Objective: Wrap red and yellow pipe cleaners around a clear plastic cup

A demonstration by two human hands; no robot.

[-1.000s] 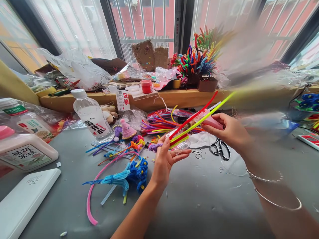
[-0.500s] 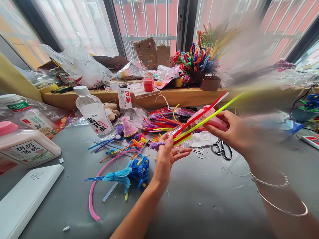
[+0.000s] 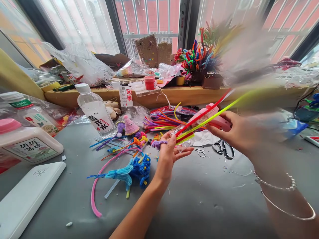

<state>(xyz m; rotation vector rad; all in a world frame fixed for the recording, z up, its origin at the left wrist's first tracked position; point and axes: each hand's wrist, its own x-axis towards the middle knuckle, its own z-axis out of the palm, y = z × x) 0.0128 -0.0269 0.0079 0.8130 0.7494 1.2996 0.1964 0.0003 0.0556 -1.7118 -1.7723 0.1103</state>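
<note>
My left hand [image 3: 167, 154] is closed on a red pipe cleaner [image 3: 199, 117] and yellow-green pipe cleaners [image 3: 209, 122], gripped between thumb and fingers and slanting up to the right. Clear plastic wrap [image 3: 185, 143] shows around their lower ends. Close to their upper stretch is my right hand [image 3: 233, 131], its thumb and forefinger apart. A pink object [image 3: 225, 123] shows between those fingers; whether they touch it I cannot tell. Blurring hides part of the right hand and the far tips. Behind lies a bundle of coloured pipe cleaners [image 3: 161, 122].
Black-handled scissors [image 3: 225, 149] and small scissors [image 3: 200, 152] lie beyond my hands. To the left are blue pipe-cleaner flowers [image 3: 141, 169], a pink pipe cleaner [image 3: 93, 196], a crocheted pink cone [image 3: 130, 126], a water bottle [image 3: 97, 113], a lotion bottle [image 3: 32, 142] and a white box [image 3: 32, 196].
The whole view has shifted slightly to the right. Both hands and the pipe cleaners keep nearly the same pose.
</note>
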